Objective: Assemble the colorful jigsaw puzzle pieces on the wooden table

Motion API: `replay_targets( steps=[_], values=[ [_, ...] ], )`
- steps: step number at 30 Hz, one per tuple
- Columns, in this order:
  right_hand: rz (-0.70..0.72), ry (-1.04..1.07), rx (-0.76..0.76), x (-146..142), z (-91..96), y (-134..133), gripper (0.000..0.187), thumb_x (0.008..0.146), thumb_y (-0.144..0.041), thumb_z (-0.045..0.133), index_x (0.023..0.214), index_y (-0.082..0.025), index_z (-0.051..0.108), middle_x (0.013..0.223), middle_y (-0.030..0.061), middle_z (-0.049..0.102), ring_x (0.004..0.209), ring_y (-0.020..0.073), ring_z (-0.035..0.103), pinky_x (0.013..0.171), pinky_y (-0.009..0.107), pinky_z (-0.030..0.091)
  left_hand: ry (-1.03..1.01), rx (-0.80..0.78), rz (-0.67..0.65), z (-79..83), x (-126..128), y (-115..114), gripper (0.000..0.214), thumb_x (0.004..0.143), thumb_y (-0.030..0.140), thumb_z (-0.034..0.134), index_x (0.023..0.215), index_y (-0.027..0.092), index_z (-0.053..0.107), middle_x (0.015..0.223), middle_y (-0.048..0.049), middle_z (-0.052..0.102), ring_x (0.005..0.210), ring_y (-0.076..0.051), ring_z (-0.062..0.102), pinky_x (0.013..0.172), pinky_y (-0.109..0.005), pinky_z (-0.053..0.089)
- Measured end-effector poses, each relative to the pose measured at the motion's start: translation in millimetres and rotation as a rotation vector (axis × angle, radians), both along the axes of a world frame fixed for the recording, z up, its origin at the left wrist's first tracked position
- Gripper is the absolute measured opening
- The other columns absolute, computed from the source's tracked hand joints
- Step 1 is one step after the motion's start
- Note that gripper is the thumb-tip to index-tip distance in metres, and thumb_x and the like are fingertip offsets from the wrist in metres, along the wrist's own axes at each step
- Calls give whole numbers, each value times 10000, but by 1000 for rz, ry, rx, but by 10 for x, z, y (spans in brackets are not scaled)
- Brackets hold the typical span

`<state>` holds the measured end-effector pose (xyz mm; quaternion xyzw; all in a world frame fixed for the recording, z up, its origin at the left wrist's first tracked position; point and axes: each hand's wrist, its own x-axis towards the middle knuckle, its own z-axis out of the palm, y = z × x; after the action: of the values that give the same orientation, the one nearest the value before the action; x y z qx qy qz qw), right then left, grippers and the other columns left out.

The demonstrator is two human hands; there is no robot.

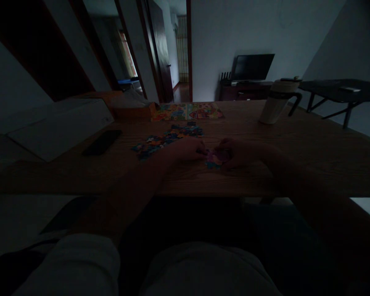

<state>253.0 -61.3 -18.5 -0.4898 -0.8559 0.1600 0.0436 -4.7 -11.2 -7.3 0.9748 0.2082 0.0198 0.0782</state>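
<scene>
The room is dim. My left hand (186, 149) and my right hand (239, 153) rest close together on a wooden table (296, 144). Both have their fingers curled on a small joined cluster of pink and blue jigsaw pieces (216, 158) lying between them. A heap of loose coloured puzzle pieces (168, 137) is spread just beyond and left of my left hand. Farther back lies a flat colourful puzzle picture sheet (188, 111).
A black phone (102, 142) lies at the left beside a white box (58, 125) and a brown box (132, 109). A white lidded mug (277, 102) stands at the back right. Behind are a monitor (253, 67), a dark folding table (342, 90) and an open doorway.
</scene>
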Motion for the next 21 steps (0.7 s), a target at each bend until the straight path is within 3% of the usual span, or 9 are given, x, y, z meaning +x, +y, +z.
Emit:
replay_targets(
  steps=[7,13,17,21],
  values=[
    [-56,19,2,35,30,28,911,660,-609,800,1458,-244,556,1407,109,608,1225,355,595,1037,443,477,-26,52,29,-50,9,33,306,977,390,544,1125,243,769,1125,-46,729,1008,-184,659,889,-255,469],
    [-125,90,-61,-3,84,-41,949,641,-546,826,1495,-292,499,1384,84,625,1173,330,626,986,438,508,-18,31,82,-37,2,63,342,960,416,572,1222,254,719,1185,-47,719,1077,-205,643,944,-285,459],
    [-115,91,-67,-41,139,-76,892,658,-529,826,1463,-269,540,1309,96,664,1121,325,647,939,418,522,-116,84,305,109,-224,232,439,950,517,564,1278,248,677,1318,-62,661,1186,-242,600,1020,-335,438],
    [-176,103,-88,-11,129,-45,740,773,-612,727,1412,-265,590,1150,94,727,974,289,691,837,383,544,-137,97,608,187,-629,529,511,960,582,513,1313,237,647,1293,-90,668,1124,-273,625,981,-392,478]
  ],
)
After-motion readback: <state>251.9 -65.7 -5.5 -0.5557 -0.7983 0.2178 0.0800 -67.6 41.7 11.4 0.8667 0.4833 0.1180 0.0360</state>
